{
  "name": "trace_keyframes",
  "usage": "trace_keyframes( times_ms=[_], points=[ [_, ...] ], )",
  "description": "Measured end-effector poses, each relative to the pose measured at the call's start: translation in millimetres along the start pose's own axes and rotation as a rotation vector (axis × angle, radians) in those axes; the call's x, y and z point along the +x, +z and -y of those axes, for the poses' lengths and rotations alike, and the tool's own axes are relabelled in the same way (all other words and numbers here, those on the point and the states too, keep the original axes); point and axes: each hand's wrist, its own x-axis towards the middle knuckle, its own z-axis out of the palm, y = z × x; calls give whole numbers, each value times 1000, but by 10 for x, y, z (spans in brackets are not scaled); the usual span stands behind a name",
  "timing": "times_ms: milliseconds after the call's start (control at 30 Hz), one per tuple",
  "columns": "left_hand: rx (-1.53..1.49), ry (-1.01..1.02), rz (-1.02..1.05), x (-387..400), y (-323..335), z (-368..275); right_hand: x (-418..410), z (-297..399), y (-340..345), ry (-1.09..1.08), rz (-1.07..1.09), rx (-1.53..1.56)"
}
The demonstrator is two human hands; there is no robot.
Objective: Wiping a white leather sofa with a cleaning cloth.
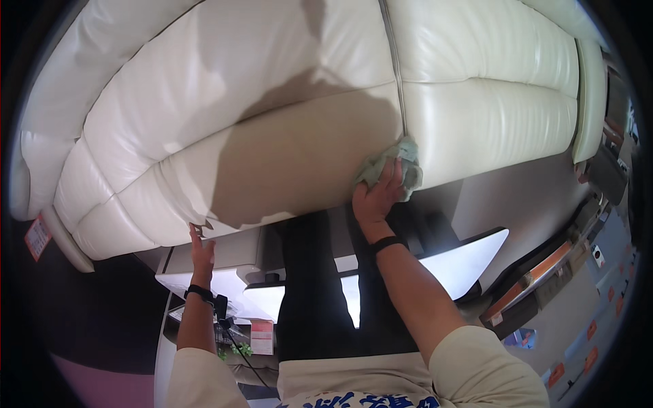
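A cream leather sofa (306,148) stretches across the view in front of me. My right hand (380,196) presses a crumpled grey-green cloth (373,169) onto the front edge of the seat, beside the seam between two seat sections. Some of the cloth bunches up past the fingertips. My left hand (202,250) is at the sofa's front edge further left, its fingers apart and holding nothing; its fingertips are at or very near the leather. A shadow falls over the middle seat.
Behind my legs stands a white-topped table (464,265). A printed tag (38,237) hangs at the sofa's left end. Near my left forearm are a red and white card (262,336) and a small green plant (242,349). Furniture stands at the right.
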Motion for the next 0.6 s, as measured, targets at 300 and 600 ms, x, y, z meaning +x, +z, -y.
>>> trace_keyframes(
  times_ms=[300,600],
  points=[
    [400,38,69,233,-151,230,1003,311,-46,-526,56,-80],
    [246,81,128,211,-9,111,3012,1584,325,-587,-32,-151]
  ],
)
